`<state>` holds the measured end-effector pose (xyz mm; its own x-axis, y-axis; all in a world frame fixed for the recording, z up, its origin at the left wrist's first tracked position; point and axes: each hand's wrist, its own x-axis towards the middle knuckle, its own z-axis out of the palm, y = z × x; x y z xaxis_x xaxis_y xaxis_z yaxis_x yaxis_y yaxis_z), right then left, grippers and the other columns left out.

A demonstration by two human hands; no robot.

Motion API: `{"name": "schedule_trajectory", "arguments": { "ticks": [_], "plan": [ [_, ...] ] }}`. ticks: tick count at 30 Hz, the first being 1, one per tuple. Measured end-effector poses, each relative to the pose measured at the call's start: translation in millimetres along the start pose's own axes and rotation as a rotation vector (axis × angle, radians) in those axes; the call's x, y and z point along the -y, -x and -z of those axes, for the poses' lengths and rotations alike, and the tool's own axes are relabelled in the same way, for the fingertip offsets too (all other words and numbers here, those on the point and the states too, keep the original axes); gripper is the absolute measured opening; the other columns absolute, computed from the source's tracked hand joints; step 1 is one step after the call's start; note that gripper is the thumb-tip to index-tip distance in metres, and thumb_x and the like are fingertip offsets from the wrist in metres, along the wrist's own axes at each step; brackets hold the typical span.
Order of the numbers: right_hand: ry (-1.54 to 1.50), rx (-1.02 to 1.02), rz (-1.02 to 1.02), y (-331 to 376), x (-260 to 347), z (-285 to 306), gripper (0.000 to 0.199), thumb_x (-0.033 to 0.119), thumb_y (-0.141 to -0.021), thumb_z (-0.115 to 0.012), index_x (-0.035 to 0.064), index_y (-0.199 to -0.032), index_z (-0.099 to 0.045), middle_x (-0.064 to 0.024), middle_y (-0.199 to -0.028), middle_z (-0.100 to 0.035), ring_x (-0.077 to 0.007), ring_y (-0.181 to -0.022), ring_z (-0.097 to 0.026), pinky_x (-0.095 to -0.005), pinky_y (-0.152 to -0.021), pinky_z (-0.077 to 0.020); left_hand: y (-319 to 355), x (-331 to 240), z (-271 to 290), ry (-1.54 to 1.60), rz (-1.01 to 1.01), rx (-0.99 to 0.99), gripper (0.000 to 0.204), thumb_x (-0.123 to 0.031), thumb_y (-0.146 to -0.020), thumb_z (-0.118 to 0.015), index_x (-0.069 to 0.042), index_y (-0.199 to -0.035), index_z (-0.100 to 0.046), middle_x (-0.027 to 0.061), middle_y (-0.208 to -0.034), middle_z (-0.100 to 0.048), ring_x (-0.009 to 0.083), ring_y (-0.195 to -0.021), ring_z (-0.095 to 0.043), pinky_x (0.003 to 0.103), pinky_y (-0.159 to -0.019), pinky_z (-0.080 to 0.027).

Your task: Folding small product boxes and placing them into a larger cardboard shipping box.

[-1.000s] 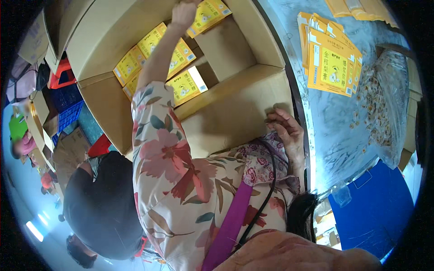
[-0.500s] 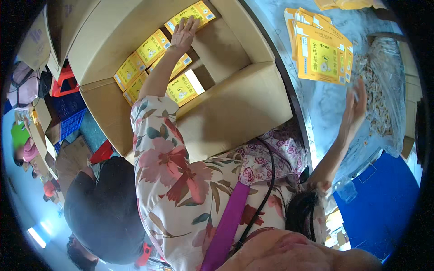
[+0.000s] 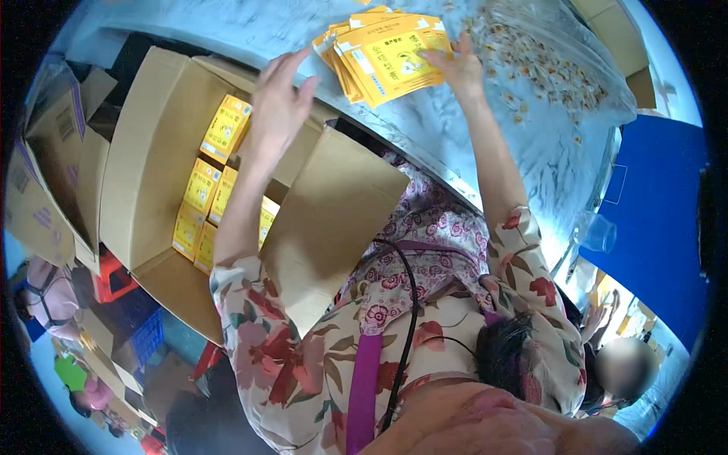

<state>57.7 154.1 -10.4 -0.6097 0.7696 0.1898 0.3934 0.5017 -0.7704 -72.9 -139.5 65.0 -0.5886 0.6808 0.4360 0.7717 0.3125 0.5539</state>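
Several flat yellow cartons (image 3: 394, 64) lie in a loose, fanned stack on the marble-patterned table. At the stack's right edge is my right hand (image 3: 461, 70), one digit resting on the top carton and the other fingers apart beside it. My left hand (image 3: 279, 110) is open and empty, its fingers spread above the rim of a big cardboard box (image 3: 148, 152) and reaching toward the table. Inside the box stand filled yellow cartons (image 3: 201, 184) in rows. Part of them is hidden by my left forearm and a raised flap (image 3: 334, 205).
Small wrapped pieces (image 3: 531, 68) lie under clear plastic at the table's right. A clear plastic cup (image 3: 595, 231) sits near a blue panel (image 3: 652, 220). More cardboard boxes (image 3: 64, 163) and a red stool (image 3: 112, 277) stand left. Other people are around.
My left hand has come out of the box, off a filled carton, and moved toward the table. My right hand has come onto the flat cartons. The view has turned toward the table.
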Motion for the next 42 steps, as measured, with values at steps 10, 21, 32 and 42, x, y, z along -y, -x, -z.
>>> {"name": "schedule_trajectory", "arguments": {
  "ticks": [10, 21, 32, 42],
  "plan": [
    [-0.669, 0.252, -0.374, 20.3, 16.0, 10.7, 0.039, 0.011, -0.073, -0.080, -0.0057, -0.105, -0.065, -0.0116, -0.094, -0.070, -0.0159, -0.079, -0.065, -0.0305, -0.070, -0.0517, -30.8, 28.5, -99.5, 0.059, 0.313, 0.132, 0.073, -0.027, -0.079, -0.072, 0.006, -0.134, -0.039, 0.0253, -0.121, -0.049, 0.0373, -0.121, -0.041, 0.042, -0.104, -0.035],
    [-0.708, 0.316, -0.487, 53.1, 22.6, 21.9, 0.049, 0.036, -0.083, -0.071, -0.0094, -0.100, -0.065, -0.0116, -0.089, -0.067, -0.0148, -0.077, -0.064, -0.0273, -0.067, -0.0505, -13.6, -20.8, -75.0, 0.094, 0.436, -0.161, 0.075, -0.026, -0.084, -0.068, 0.002, -0.141, -0.028, 0.0264, -0.130, -0.041, 0.0356, -0.124, -0.040, 0.045, -0.104, -0.034],
    [0.188, 0.158, 0.723, -61.3, -4.6, 6.8, 0.078, 0.049, -0.070, -0.075, -0.0001, -0.126, -0.054, -0.0210, -0.116, -0.061, -0.0360, -0.108, -0.058, -0.0399, -0.089, -0.0471, 26.1, -92.8, -125.9, 1.413, 1.035, -0.266, 0.079, -0.014, -0.089, -0.065, -0.001, -0.142, -0.008, 0.0206, -0.123, -0.047, 0.0335, -0.106, -0.056, 0.048, -0.087, -0.050],
    [-0.038, 0.320, -0.011, 25.1, 39.2, -15.8, 0.055, 0.044, -0.063, -0.079, 0.0028, -0.097, -0.063, -0.0155, -0.087, -0.068, -0.0336, -0.081, -0.064, -0.0412, -0.071, -0.0503, -50.4, 19.9, -91.5, 0.923, 0.708, 0.005, 0.030, -0.010, -0.090, -0.057, 0.000, -0.118, -0.057, 0.0197, -0.104, -0.065, 0.0287, -0.083, -0.067, 0.034, -0.073, -0.054]
  ]
}}
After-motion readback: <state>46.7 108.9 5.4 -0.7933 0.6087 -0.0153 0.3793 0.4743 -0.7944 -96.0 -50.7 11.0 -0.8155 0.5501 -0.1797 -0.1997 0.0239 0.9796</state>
